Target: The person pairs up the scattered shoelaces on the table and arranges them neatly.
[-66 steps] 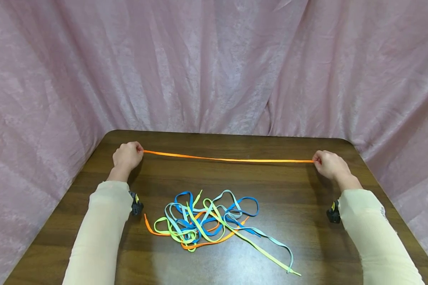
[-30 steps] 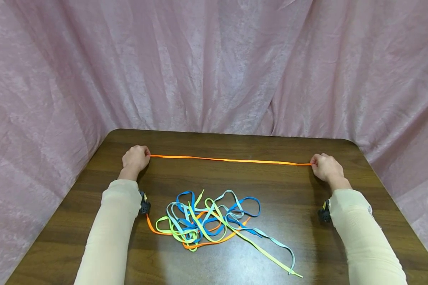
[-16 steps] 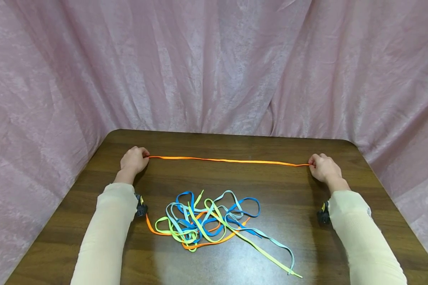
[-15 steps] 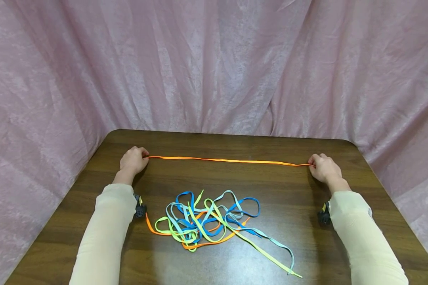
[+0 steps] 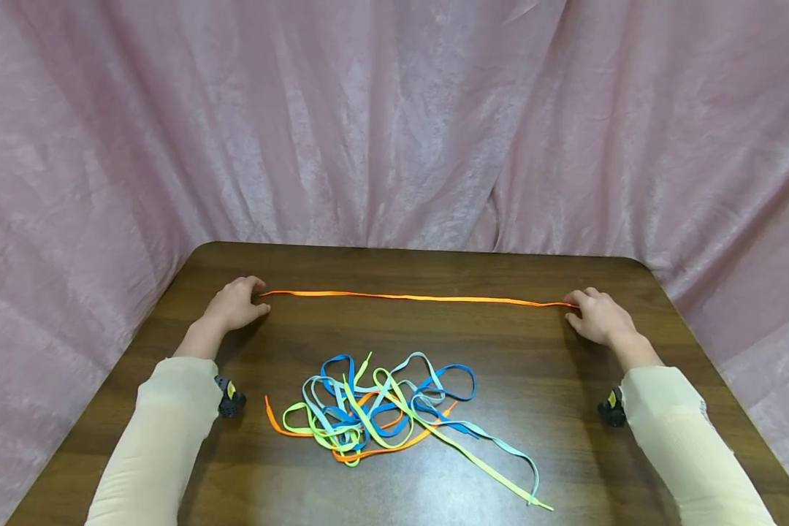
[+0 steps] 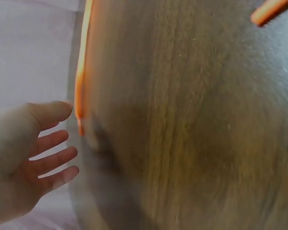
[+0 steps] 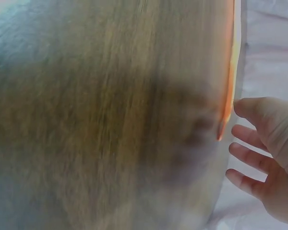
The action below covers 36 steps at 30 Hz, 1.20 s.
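An orange shoelace [image 5: 408, 297] lies stretched nearly straight across the far part of the brown table [image 5: 500, 343]. My left hand [image 5: 235, 303] is beside its left end, thumb and fingers spread apart. In the left wrist view that lace end [image 6: 80, 103] lies free on the wood, by the thumb tip. At the other end is my right hand [image 5: 601, 315], its fingers also parted. The right wrist view shows the lace's tip [image 7: 221, 132] outside the fingers, close to the thumb. Neither hand grips anything.
Nearer the body lies a tangled pile of shoelaces: blue [image 5: 463, 369], light blue [image 5: 500, 442], yellow-green [image 5: 480, 462] and orange [image 5: 394, 449]. A pink curtain [image 5: 381, 124] hangs behind and beside the table.
Both hands held the orange lace taut, lowered it and let go. The left hand has since drawn back to the left with its fingers spread; the right hand's fingers have opened.
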Each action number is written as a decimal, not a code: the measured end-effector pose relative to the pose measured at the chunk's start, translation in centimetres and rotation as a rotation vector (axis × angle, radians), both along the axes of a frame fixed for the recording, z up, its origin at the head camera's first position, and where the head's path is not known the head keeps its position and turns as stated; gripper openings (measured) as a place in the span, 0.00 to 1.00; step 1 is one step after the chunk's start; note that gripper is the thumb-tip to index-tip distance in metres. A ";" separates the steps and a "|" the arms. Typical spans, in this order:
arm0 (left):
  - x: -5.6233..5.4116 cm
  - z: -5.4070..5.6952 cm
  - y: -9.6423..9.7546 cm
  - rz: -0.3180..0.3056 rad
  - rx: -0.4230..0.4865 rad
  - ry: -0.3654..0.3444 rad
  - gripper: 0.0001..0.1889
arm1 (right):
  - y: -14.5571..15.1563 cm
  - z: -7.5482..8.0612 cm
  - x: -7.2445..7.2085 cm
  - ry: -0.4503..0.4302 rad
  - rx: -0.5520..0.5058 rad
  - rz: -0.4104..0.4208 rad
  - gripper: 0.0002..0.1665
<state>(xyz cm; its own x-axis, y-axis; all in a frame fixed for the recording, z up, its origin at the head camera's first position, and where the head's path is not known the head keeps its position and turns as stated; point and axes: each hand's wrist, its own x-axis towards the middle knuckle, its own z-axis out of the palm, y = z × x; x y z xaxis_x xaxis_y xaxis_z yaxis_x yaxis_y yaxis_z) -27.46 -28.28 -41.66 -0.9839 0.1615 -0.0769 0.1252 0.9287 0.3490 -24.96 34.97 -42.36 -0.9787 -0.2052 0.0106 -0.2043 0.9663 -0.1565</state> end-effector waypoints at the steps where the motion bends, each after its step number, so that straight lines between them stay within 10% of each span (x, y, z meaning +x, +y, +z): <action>1: 0.3 0.2 0.0 -0.004 -0.004 0.005 0.26 | -0.2 0.1 0.1 0.006 0.004 0.012 0.19; 17: 5.5 2.5 3.1 -0.174 -0.021 0.238 0.18 | -4.7 0.4 2.8 0.366 -0.026 0.318 0.10; 36: 11.1 1.7 6.5 -0.335 -0.021 0.337 0.17 | -9.6 0.5 6.2 0.439 -0.032 0.519 0.11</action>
<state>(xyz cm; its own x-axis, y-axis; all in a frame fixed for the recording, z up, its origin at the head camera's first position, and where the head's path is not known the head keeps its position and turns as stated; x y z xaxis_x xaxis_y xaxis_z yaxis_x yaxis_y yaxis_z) -16.40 -21.74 -39.96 -0.8483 0.4764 0.2312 0.5225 0.8240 0.2191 -18.78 25.38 -41.91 -0.6571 -0.6399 0.3984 -0.6913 0.7223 0.0201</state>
